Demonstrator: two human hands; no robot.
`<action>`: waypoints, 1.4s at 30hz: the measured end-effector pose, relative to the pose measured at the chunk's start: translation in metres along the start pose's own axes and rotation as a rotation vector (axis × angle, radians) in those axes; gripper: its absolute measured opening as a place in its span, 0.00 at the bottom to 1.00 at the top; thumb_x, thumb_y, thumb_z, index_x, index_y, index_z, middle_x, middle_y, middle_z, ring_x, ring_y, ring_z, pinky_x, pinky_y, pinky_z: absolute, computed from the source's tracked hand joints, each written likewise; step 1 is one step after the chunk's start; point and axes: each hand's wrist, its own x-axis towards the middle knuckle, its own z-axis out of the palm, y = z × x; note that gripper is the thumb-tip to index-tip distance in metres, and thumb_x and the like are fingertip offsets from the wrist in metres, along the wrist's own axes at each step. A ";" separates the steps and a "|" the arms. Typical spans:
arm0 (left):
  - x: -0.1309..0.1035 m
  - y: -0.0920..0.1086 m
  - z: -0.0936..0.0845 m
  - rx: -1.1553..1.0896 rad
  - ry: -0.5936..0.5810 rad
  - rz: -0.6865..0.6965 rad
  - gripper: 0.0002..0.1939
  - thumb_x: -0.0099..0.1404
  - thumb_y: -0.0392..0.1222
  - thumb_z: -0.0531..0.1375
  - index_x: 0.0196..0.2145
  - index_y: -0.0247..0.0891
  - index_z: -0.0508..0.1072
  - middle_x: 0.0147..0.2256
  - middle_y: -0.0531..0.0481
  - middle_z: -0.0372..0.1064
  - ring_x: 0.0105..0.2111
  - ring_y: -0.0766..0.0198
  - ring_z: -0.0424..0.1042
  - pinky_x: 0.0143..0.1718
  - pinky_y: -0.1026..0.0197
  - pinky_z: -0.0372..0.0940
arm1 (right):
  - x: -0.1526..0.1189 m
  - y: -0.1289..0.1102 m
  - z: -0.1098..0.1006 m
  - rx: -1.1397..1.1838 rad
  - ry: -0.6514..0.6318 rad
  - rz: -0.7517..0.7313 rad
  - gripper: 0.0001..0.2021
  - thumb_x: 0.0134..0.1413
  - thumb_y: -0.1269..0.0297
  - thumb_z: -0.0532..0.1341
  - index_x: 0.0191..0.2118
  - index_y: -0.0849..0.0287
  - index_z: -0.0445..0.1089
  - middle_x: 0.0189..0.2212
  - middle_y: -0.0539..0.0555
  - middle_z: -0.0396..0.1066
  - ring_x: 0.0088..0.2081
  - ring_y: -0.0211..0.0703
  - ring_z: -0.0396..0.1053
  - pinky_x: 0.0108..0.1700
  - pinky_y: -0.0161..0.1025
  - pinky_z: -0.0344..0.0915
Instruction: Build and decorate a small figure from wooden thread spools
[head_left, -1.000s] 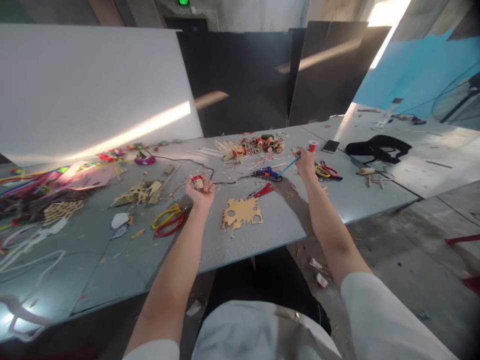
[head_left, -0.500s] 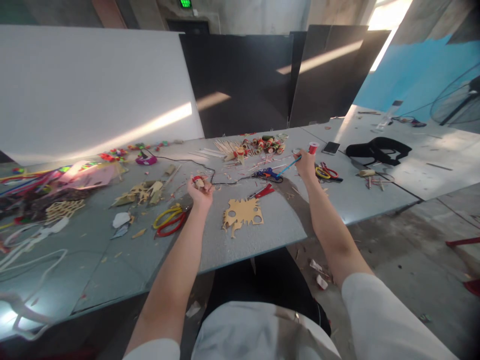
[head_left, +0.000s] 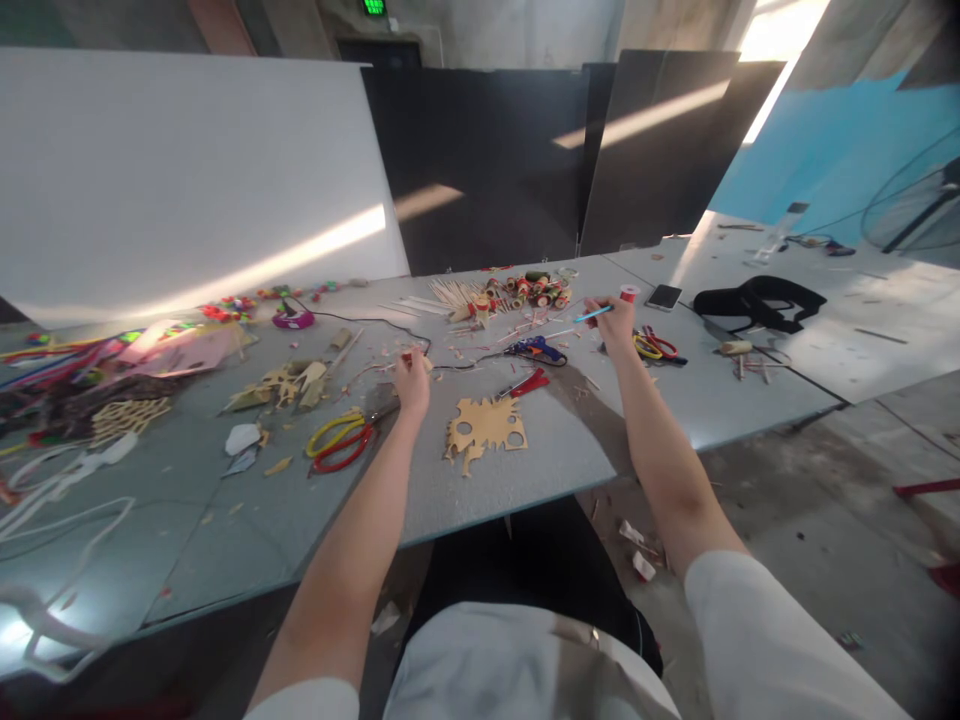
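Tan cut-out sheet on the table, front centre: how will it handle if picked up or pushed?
The tan cut-out sheet looks thin and perforated, so probably light. It lies flat, so a push should slide it rather than roll it. Its narrow, jagged edge projections may bend or snap.

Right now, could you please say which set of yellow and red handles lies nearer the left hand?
The set lying left of the cutout board; the other set lies to the right of the right hand.
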 end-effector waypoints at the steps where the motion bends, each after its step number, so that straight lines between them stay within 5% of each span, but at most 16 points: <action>1: -0.003 0.001 0.000 0.098 0.025 0.035 0.14 0.71 0.55 0.60 0.35 0.43 0.66 0.34 0.44 0.73 0.39 0.52 0.75 0.44 0.54 0.68 | 0.000 -0.002 0.000 0.096 -0.020 0.015 0.21 0.53 0.49 0.76 0.27 0.56 0.69 0.19 0.48 0.69 0.20 0.35 0.65 0.23 0.32 0.64; 5: -0.014 0.006 -0.003 0.240 0.007 0.126 0.14 0.68 0.54 0.65 0.36 0.44 0.66 0.37 0.40 0.74 0.46 0.44 0.76 0.53 0.49 0.67 | 0.003 -0.008 -0.003 0.386 -0.106 0.057 0.22 0.49 0.48 0.79 0.29 0.56 0.68 0.25 0.47 0.72 0.22 0.30 0.64 0.22 0.27 0.62; 9: -0.018 0.011 -0.004 0.324 0.033 0.175 0.12 0.67 0.51 0.65 0.38 0.44 0.67 0.42 0.37 0.76 0.54 0.41 0.75 0.57 0.47 0.67 | 0.009 -0.010 -0.010 0.513 -0.042 0.071 0.21 0.52 0.50 0.78 0.29 0.55 0.68 0.26 0.45 0.69 0.22 0.28 0.62 0.21 0.26 0.62; 17: -0.022 0.018 -0.005 0.488 0.097 0.122 0.12 0.69 0.48 0.62 0.45 0.40 0.72 0.52 0.29 0.75 0.63 0.32 0.67 0.65 0.33 0.57 | 0.024 -0.005 -0.025 0.518 0.109 -0.012 0.19 0.61 0.45 0.71 0.32 0.53 0.69 0.28 0.47 0.67 0.22 0.32 0.61 0.18 0.29 0.62; 29: -0.020 0.020 -0.014 0.631 0.143 0.099 0.19 0.73 0.42 0.56 0.58 0.34 0.71 0.61 0.24 0.69 0.66 0.31 0.61 0.67 0.28 0.50 | 0.015 -0.012 -0.013 0.539 0.152 0.024 0.23 0.54 0.46 0.76 0.30 0.53 0.64 0.25 0.44 0.65 0.22 0.31 0.61 0.20 0.29 0.62; 37: -0.019 0.019 -0.026 0.803 0.207 0.119 0.39 0.64 0.34 0.63 0.71 0.38 0.61 0.76 0.24 0.44 0.76 0.29 0.43 0.71 0.25 0.43 | -0.008 -0.021 0.010 0.399 -0.069 -0.020 0.22 0.53 0.46 0.76 0.29 0.53 0.66 0.22 0.44 0.65 0.20 0.31 0.59 0.21 0.30 0.60; 42: -0.017 0.015 -0.023 0.801 0.103 0.180 0.38 0.64 0.30 0.61 0.71 0.38 0.64 0.76 0.27 0.48 0.76 0.34 0.47 0.73 0.29 0.43 | -0.016 -0.028 0.018 0.403 -0.106 -0.038 0.24 0.51 0.44 0.77 0.28 0.54 0.66 0.20 0.44 0.63 0.20 0.31 0.57 0.20 0.30 0.56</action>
